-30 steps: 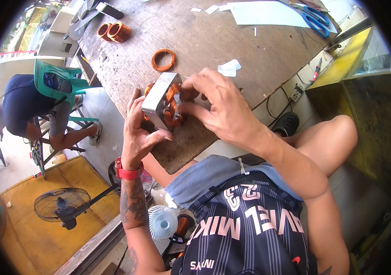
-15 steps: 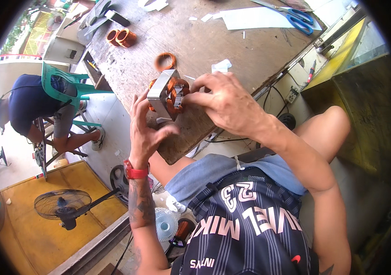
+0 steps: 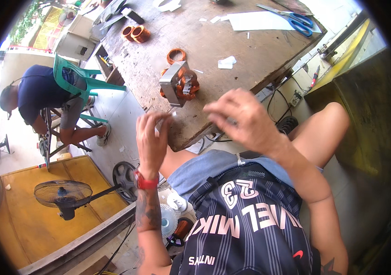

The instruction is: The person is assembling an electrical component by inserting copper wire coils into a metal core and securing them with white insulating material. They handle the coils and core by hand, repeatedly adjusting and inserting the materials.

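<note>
A motor stator point(image 3: 174, 85), a grey laminated steel block with orange copper coils bulging from its sides, stands near the corner of the wooden table. My left hand point(image 3: 151, 140) is at the table edge just below it, fingers bent together. Its fingertips are beside a small white slip point(image 3: 174, 112); whether they pinch it is unclear. Over the table's front edge, apart from the stator, my right hand point(image 3: 246, 117) is raised with curled fingers smeared by motion. A loose copper coil point(image 3: 176, 55) lies behind the stator.
Two copper coils point(image 3: 136, 33), white paper point(image 3: 259, 21) and blue-handled scissors point(image 3: 300, 23) lie farther back on the table point(image 3: 204, 46). Left of it, a person point(image 3: 44, 89) bends forward on a green chair point(image 3: 62, 75). A fan point(image 3: 65, 195) is at lower left.
Both hands have left the stator and drawn back toward me, the right also swinging to the right. My left fingers have closed in near the white slip. The view has shifted slightly.
</note>
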{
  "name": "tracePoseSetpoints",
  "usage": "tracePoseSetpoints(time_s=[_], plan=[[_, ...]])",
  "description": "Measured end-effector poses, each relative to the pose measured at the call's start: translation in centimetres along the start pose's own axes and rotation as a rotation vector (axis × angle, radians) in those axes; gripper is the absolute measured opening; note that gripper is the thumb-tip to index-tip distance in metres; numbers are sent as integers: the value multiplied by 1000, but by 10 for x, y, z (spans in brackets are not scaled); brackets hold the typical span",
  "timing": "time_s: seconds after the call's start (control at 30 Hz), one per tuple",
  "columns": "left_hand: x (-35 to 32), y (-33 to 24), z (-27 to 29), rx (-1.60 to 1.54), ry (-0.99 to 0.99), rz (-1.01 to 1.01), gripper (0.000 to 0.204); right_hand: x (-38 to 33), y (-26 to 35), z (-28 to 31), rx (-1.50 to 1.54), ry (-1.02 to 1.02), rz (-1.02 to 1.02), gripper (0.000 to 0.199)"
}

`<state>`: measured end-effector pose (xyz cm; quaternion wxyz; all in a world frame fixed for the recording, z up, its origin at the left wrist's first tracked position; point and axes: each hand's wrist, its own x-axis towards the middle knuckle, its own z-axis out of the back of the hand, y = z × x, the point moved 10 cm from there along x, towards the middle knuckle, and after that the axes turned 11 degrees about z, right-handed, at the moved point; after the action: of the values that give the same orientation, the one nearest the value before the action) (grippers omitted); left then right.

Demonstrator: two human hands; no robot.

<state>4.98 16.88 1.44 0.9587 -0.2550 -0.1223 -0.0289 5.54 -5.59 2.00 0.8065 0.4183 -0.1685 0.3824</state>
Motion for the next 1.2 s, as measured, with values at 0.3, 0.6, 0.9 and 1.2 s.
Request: tracePoseSetpoints(time_s=[0.3, 0.6, 0.9, 1.2], plan=[[-82, -17, -10, -542, 167, 191, 18, -18, 51, -23, 297, -70, 215, 25], [89, 33, -17, -636, 101, -97, 22, 13, -58, 17, 85, -316, -140, 16], [111, 19, -50, -498, 372, -44, 31, 41, -56, -26, -142, -190, -70, 35], [100, 28, -53, -475, 314, 31, 33, 54, -56, -35, -200, -115, 1, 36]])
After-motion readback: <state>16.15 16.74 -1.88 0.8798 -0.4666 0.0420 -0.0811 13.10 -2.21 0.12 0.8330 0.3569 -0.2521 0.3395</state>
